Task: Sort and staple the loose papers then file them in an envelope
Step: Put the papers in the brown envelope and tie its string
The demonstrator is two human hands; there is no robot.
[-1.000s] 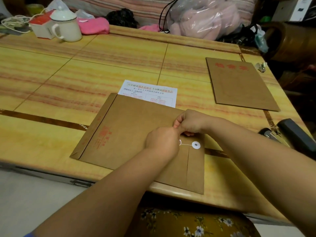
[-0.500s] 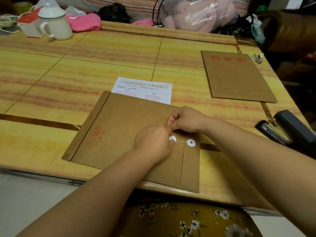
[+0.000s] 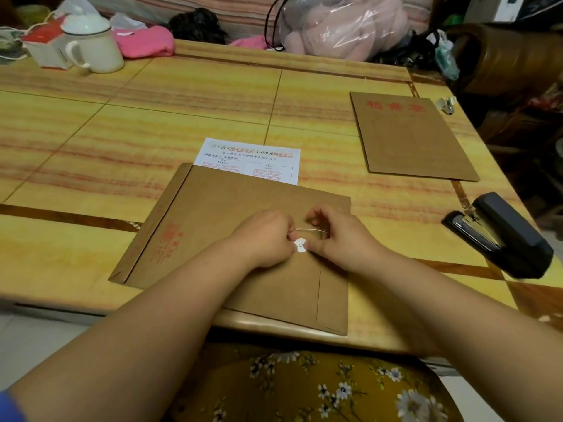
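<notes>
Yellow tiled desk (image 3: 91, 141) carries the brown envelope (image 3: 219, 208) at its near edge. Both hands, left (image 3: 262, 236) and right (image 3: 338, 236), pinch its thin white string (image 3: 310, 229) beside the paper disc (image 3: 300, 245); light, flimsy, grip near the end.

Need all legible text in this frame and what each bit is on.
"六下语文期末总复习 1-6单元押题考点": headline of the printed sheet sticking out from under the near envelope; the smaller lines below it are too small to read.
Three large red characters atop the far envelope: blurred, unreadable.
Red stamp and side print on the near envelope: unreadable.
Stapler: no text visible.
</notes>
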